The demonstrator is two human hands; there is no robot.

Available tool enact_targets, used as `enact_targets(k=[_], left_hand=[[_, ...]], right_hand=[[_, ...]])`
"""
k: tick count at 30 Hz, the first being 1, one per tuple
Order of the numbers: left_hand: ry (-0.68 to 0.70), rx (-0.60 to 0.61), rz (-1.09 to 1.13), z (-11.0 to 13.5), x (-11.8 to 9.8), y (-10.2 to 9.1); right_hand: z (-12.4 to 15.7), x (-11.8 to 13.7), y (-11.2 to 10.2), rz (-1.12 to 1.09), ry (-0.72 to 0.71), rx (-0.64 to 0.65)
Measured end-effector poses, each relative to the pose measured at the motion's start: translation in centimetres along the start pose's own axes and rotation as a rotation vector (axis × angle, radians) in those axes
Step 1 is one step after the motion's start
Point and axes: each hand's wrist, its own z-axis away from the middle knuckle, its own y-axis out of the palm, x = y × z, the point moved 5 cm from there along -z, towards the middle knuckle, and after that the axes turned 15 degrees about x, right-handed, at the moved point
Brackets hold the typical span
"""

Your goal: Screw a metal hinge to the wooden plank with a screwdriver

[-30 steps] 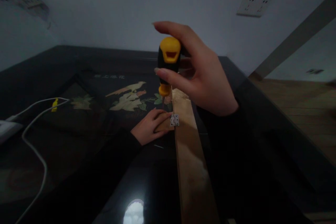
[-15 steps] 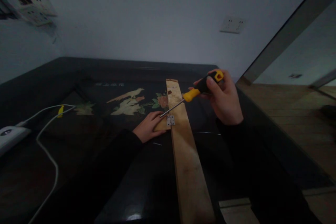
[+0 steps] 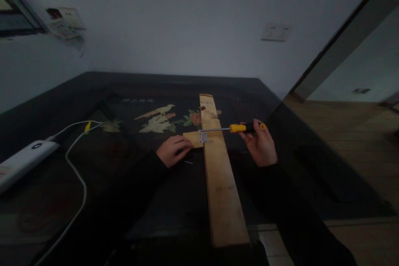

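Screwdriver (image 3: 232,128) reaching a hinge (image 3: 203,137)
Right hand (image 3: 261,144) pinches the handle (image 3: 248,127) between its fingers; left hand (image 3: 173,149) touches the small board (image 3: 193,137), hinge beyond its fingertips, whether pinching I cannot tell.

The screwdriver (image 3: 236,128) in the right hand (image 3: 261,143) is yellow and black. Left of that hand, the board (image 3: 221,176) is tan, stained brown. Beyond the left hand (image 3: 173,150), the black surface (image 3: 181,91) bears bird-and-flower decoration (image 3: 157,124) in cream, green and reddish.
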Motion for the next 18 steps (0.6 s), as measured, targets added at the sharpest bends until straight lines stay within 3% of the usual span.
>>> enact_targets(k=[4,12,18], left_hand=[[0.074,0.153,-0.026,0.5,-0.8,0.6],[0.113,0.309,-0.062,0.5,-1.3,1.4],[0.081,0.286,0.056,0.3,-1.3,1.4]], right_hand=[[0.2,0.2,-0.2,0.069,-0.023,0.004],[0.8,0.2,0.3,0.123,-0.021,0.027],[0.8,0.3,0.1,0.129,-0.037,0.008]])
